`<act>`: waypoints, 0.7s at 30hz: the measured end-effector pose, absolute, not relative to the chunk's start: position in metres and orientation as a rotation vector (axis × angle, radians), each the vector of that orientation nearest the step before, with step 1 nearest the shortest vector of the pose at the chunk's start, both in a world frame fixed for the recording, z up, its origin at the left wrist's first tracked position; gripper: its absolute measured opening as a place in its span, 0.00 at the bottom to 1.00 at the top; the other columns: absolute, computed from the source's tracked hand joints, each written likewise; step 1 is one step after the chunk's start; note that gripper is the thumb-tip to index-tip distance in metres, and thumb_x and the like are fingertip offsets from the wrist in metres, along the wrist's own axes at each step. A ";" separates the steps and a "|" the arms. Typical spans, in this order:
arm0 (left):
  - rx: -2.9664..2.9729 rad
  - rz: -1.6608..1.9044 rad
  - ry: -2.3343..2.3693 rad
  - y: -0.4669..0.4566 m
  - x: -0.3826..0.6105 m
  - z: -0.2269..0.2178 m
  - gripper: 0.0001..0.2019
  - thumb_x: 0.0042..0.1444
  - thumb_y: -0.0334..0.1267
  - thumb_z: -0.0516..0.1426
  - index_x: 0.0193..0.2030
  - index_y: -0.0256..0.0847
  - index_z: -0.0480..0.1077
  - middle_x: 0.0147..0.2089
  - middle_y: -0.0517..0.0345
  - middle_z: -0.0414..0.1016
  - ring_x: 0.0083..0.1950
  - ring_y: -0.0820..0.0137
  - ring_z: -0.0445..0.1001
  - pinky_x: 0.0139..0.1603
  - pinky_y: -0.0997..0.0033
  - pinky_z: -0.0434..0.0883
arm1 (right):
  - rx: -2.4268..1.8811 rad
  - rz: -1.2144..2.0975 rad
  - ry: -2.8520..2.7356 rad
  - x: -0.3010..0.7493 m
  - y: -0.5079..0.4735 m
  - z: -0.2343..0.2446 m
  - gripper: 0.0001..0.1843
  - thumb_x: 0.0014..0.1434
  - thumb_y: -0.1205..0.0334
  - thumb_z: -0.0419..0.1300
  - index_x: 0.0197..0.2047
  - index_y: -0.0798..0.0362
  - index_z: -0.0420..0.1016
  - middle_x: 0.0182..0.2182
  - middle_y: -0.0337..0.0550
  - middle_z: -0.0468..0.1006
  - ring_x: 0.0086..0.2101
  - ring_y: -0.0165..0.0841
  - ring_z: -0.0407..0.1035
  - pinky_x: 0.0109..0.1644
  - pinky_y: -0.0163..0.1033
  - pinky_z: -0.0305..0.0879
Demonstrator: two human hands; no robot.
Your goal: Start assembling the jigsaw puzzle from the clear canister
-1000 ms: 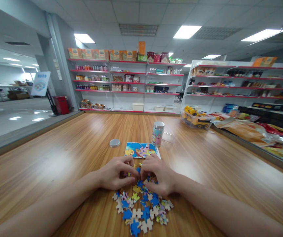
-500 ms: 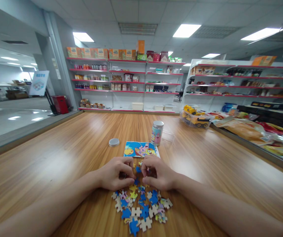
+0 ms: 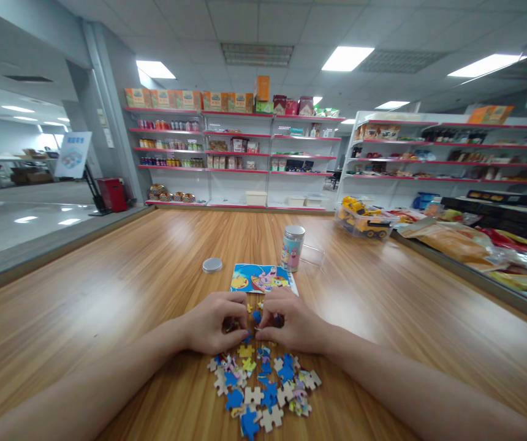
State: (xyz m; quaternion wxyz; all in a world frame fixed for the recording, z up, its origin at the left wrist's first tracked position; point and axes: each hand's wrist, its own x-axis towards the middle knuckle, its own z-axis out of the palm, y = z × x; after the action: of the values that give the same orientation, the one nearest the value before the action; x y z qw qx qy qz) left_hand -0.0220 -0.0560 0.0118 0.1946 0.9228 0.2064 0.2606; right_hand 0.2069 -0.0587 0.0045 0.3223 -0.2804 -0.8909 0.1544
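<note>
My left hand (image 3: 220, 321) is closed in a pinch, with a blue puzzle piece (image 3: 247, 337) at the thumb tip. Opposite it, a small gap away, my right hand (image 3: 288, 321) pinches a puzzle piece (image 3: 258, 329) of which only a thin edge shows. Another blue piece (image 3: 257, 316) lies between the two hands, and a yellow piece (image 3: 246, 351) sits just below them. Nearer to me spreads a loose heap of puzzle pieces (image 3: 254, 395), some printed side up, others bare wood. Both palms hide whatever lies beneath them.
Beyond my hands lies a cartoon picture sheet (image 3: 263, 278). A printed can (image 3: 293, 248) stands at its right corner beside a clear plastic piece (image 3: 313, 256); a silver lid (image 3: 212, 264) lies left. Farther right are a bin of toy trucks (image 3: 365, 219) and bagged goods (image 3: 456, 245).
My right hand has shifted slightly left and its fingertips have come together. The blue piece at my left thumb has moved a little left, and the yellow piece below shows more fully.
</note>
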 end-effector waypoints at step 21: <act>2.705 0.622 0.476 -0.063 -0.020 0.019 0.11 0.60 0.38 0.56 0.45 0.42 0.78 0.35 0.52 0.69 0.37 0.68 0.67 0.38 0.70 0.65 | -0.408 0.664 -2.785 0.222 -0.063 0.050 0.08 0.44 0.65 0.66 0.31 0.54 0.78 0.26 0.37 0.74 0.29 0.31 0.66 0.39 0.36 0.61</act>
State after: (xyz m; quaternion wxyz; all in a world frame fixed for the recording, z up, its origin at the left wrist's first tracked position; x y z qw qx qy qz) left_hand -0.0202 -0.0628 0.0193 0.1618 0.9479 0.1669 0.2180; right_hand 0.2217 -0.0635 0.0499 0.1244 -0.1399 -0.9555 0.2279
